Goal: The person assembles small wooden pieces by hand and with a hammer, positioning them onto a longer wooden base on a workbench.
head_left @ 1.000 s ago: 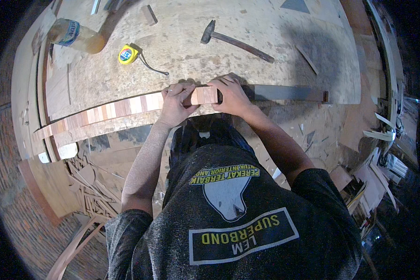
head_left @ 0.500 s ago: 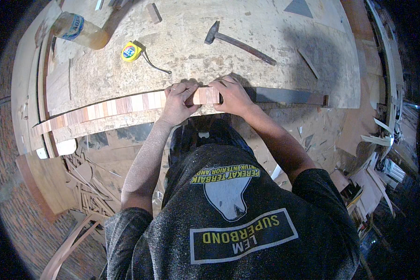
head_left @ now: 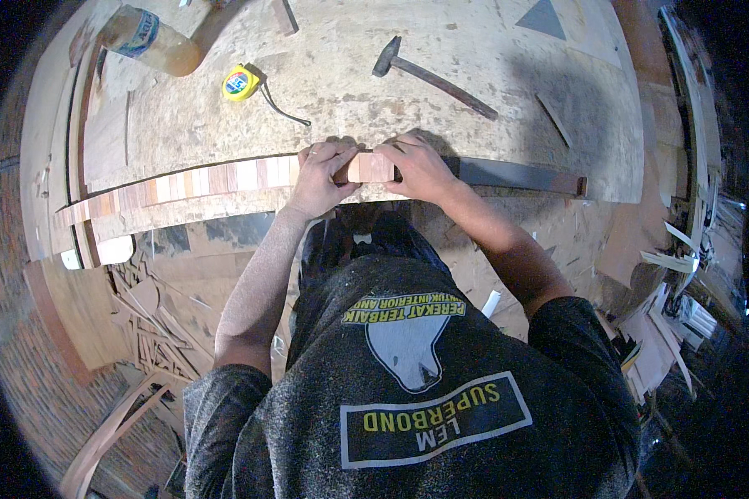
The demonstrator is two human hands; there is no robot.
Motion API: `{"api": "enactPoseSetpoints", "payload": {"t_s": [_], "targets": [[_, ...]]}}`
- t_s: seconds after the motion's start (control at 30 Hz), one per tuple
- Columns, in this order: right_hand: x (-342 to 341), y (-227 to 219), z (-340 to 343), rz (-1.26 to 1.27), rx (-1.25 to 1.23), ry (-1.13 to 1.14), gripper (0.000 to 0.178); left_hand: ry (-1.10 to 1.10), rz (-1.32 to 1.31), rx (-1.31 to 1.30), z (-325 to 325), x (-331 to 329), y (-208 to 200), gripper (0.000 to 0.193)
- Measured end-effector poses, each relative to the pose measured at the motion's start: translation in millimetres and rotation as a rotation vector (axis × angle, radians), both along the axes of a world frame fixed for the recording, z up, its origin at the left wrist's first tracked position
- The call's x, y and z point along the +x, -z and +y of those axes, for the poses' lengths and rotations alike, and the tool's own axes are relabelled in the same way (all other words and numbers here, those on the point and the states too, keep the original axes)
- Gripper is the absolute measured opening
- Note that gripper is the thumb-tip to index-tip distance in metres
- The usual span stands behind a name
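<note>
A long row of small wood blocks in alternating light and reddish tones (head_left: 200, 181) runs along the near edge of the workbench (head_left: 441, 108). My left hand (head_left: 323, 176) presses down on the right end of that row. My right hand (head_left: 420, 166) grips a pale wood block (head_left: 370, 168) from the right, and both thumbs pinch it between the hands. A dark flat bar (head_left: 516, 176) continues along the bench edge to the right of my right hand.
On the bench lie a hammer (head_left: 429, 76), a yellow tape measure (head_left: 240, 84) with a dark cord, a plastic bottle (head_left: 151, 40) and a thin wood strip (head_left: 553, 120). Wood offcuts (head_left: 154, 333) are piled on the floor at the left, more scraps (head_left: 666, 333) at the right.
Both hands stay on the pale block at the row's end; the grip barely changes. The view has shifted slightly, so the bench things sit higher in the picture.
</note>
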State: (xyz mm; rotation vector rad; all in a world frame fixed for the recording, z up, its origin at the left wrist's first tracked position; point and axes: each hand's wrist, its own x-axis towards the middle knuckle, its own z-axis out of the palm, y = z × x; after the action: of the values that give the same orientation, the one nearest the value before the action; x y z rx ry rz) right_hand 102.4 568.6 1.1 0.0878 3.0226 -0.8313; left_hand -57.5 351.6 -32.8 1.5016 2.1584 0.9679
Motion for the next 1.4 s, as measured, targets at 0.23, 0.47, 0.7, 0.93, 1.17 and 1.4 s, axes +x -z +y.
{"api": "enactPoseSetpoints", "payload": {"t_s": [0.23, 0.47, 0.7, 0.93, 1.17, 1.4], "targets": [[-1.0, 7.4, 3.4, 0.01, -0.016, -0.027, 0.067, -0.003, 0.007, 0.022, 0.4, -0.2, 0.6, 0.073], [-0.1, 7.3, 4.0, 0.014, -0.028, -0.026, 0.064, -0.003, -0.008, 0.008, 1.4, 0.9, -2.5, 0.073], [-1.5, 2.6, 4.2, 0.004, -0.002, -0.075, 0.063, -0.017, 0.01, -0.05, 1.3, 2.0, -1.7, 0.075], [-1.0, -0.3, 2.6, -0.04, 0.048, -0.086, 0.068, -0.01, 0.002, -0.092, 2.4, 0.5, 2.2, 0.078], [-0.4, 2.7, -3.3, -0.032, 0.078, -0.077, 0.076, -0.024, 0.016, -0.081, 2.0, 2.6, 3.9, 0.081], [3.4, 0.5, -7.5, 0.0, 0.042, -0.056, 0.074, -0.023, -0.022, -0.084, -0.4, 2.4, 7.3, 0.082]]}}
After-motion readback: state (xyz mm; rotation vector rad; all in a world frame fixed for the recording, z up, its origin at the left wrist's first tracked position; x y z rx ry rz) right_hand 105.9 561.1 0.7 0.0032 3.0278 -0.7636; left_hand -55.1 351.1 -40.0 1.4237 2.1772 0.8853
